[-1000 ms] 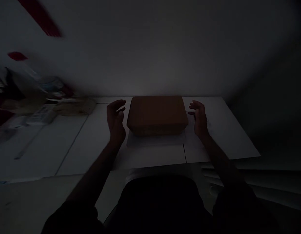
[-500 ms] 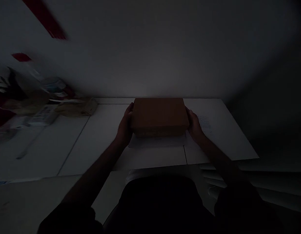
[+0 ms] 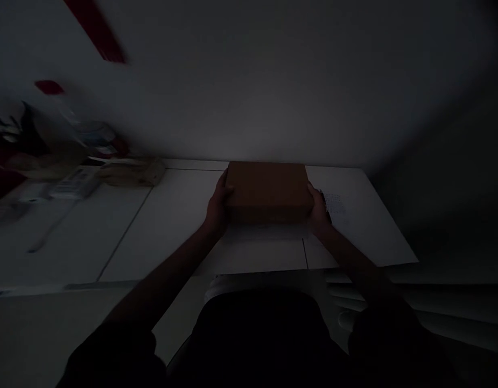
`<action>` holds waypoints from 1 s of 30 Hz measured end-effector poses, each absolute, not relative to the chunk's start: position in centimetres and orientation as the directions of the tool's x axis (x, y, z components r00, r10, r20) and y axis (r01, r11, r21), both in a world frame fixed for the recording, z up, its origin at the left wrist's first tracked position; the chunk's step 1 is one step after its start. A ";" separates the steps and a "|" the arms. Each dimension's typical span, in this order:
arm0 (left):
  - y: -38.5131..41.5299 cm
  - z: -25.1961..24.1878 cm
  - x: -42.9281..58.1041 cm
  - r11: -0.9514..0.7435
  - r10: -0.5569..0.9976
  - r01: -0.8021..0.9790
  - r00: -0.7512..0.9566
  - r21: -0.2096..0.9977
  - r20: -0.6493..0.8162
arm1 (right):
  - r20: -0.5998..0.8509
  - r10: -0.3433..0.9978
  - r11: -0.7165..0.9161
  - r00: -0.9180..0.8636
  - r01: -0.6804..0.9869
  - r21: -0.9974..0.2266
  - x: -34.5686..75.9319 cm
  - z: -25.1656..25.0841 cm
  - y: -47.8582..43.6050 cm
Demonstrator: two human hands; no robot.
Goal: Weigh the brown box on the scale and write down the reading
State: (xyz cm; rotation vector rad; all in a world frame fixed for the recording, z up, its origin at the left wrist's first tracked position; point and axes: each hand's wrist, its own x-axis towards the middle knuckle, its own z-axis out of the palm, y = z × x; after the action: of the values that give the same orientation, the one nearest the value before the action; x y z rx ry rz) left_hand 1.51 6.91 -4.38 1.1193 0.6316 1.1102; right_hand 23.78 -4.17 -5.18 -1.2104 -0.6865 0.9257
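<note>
The scene is very dark. A closed brown cardboard box (image 3: 268, 189) rests on a white table (image 3: 172, 226) close to the wall. My left hand (image 3: 217, 207) is pressed against the box's left side and my right hand (image 3: 318, 209) against its right side, so both grip it. A pale sheet of paper (image 3: 265, 233) lies under the box's near edge.
Blurred clutter sits at the far left of the table: a flat tan packet (image 3: 131, 171), a white boxy item (image 3: 73, 183) and dark and red shapes (image 3: 14, 156). A red stripe (image 3: 96, 29) marks the wall. A faintly printed patch (image 3: 333, 203) lies right of the box.
A second ago both hands hovered open beside the box. They closed in on its two sides and now hold it; the view shifted slightly.
</note>
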 end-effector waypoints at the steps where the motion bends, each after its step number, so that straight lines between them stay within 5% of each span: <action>1: 6.9 -4.4 1.6 0.041 0.928 -0.374 0.359 0.927 0.104 | -0.048 0.877 0.077 0.479 -0.238 -0.968 23.8 -5.2 -4.2; 18: 7.3 -5.0 1.4 0.000 0.911 -0.442 0.370 0.897 0.182 | 0.119 0.895 0.174 0.429 -0.092 -0.980 24.8 -6.2 -4.2; 30: 7.1 -5.1 1.3 0.031 0.916 -0.452 0.369 0.891 0.155 | 0.051 0.913 0.106 0.404 -0.113 -0.988 24.6 -6.1 -4.2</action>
State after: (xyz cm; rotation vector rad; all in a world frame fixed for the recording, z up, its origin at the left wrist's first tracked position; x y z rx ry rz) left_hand 1.27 7.15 -5.05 1.0742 0.5467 1.1392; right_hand 24.65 -4.22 -6.09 -1.2226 -0.8485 0.9083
